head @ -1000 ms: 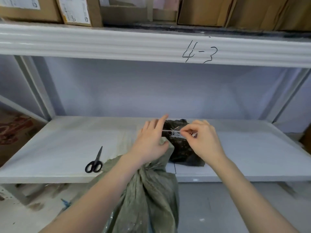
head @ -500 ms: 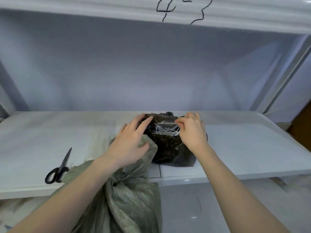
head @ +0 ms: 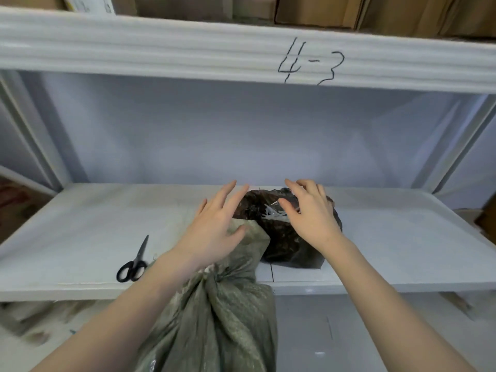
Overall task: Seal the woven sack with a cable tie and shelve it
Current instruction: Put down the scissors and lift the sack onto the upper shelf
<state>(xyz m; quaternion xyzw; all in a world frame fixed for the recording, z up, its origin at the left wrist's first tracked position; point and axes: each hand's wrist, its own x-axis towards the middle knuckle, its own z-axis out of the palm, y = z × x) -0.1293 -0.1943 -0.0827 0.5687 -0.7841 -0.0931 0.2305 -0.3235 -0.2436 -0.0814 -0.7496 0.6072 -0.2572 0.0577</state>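
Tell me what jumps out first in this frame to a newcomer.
Two bare hands, left hand and right hand, fingers spread over a dark plastic bag of white cable ties mid-shelf. A green woven sack leans against the shelf's front edge; black scissors lie left.

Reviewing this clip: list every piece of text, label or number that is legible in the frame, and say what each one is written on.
"4-3": handwritten in black marker on the front edge of the upper shelf beam.
White label on a cardboard box at top left: print too blurred and cut off to read.
No other text is visible.
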